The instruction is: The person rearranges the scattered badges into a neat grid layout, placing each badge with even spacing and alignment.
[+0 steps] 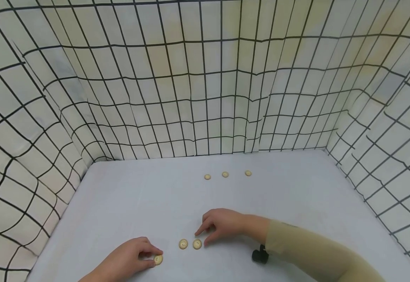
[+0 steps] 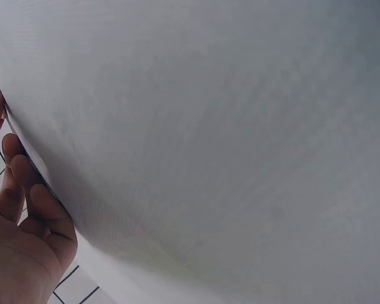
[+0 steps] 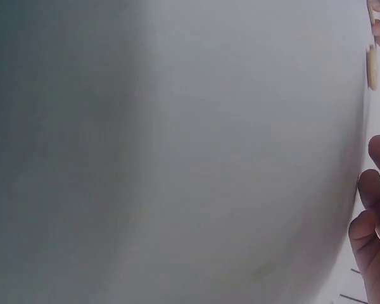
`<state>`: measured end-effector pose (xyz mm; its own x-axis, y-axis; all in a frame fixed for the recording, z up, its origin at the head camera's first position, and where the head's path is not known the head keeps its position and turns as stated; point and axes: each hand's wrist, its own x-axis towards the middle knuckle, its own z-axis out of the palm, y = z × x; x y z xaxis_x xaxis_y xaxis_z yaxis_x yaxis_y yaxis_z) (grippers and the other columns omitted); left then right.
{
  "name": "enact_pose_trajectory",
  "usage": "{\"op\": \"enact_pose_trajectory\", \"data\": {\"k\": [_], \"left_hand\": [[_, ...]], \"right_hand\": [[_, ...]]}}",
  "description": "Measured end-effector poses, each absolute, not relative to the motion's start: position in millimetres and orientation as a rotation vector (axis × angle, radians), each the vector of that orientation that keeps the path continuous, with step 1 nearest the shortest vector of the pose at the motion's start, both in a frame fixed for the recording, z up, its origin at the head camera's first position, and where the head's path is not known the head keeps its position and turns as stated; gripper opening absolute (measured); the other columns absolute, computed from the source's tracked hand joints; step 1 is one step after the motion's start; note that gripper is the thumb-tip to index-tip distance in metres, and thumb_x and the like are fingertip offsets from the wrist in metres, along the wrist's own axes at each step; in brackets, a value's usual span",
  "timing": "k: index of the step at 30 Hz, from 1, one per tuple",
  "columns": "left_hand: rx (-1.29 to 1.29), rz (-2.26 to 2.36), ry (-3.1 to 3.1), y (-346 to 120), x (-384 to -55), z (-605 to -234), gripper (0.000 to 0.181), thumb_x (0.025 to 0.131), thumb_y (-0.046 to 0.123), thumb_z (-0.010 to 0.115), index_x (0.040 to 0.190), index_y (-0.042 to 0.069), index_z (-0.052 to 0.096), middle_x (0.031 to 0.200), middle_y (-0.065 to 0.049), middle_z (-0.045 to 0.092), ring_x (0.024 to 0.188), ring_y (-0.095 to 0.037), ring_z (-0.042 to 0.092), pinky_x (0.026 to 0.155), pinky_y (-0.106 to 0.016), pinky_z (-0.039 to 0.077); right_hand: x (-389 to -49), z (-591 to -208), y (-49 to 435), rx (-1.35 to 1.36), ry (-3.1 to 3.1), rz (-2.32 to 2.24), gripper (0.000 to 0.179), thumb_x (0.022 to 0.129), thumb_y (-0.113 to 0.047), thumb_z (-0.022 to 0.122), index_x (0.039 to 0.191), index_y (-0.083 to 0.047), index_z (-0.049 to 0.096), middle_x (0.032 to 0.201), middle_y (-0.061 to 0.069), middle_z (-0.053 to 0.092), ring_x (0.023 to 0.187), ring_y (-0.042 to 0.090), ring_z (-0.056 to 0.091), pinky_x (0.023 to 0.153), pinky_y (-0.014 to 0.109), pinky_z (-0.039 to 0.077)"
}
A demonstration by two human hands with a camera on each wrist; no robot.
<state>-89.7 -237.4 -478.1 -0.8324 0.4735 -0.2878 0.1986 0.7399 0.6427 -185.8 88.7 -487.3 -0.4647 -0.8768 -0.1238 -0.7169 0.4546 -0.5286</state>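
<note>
In the head view my left hand (image 1: 125,256) pinches a pale yellow round button (image 1: 158,259) between thumb and index finger, low over the white surface. Two similar buttons lie flat to its right, a left one (image 1: 183,244) and a right one (image 1: 197,244). My right hand (image 1: 224,225) is beside the right one, index finger and thumb spread apart at its edge with nothing gripped. The left wrist view catches curled fingers (image 2: 47,209) at its left edge. At the right edge of the right wrist view, fingers (image 3: 370,190) show below a button seen edge-on (image 3: 372,66).
Three more buttons form a loose row farther back: left (image 1: 207,177), middle (image 1: 225,174) and right (image 1: 248,173). A white cloth (image 1: 138,196) covers the table. Black-gridded white walls (image 1: 212,86) enclose the back and sides. A small black device (image 1: 260,255) hangs under the right wrist.
</note>
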Motion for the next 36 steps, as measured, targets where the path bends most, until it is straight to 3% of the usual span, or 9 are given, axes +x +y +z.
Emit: {"op": "enact_pose_trajectory", "data": {"k": [36], "left_hand": [[0.521, 0.849, 2.520, -237, -88, -478, 0.022, 0.084, 0.030, 0.079, 0.105, 0.026, 0.078, 0.086, 0.019, 0.059, 0.075, 0.001, 0.050, 0.067, -0.025, 0.044]], "right_hand": [[-187, -489, 79, -1.469, 2.354, -0.459, 0.025, 0.085, -0.040, 0.078, 0.109, -0.033, 0.078, 0.083, -0.021, 0.054, 0.074, -0.003, 0.044, 0.065, 0.013, 0.036]]}}
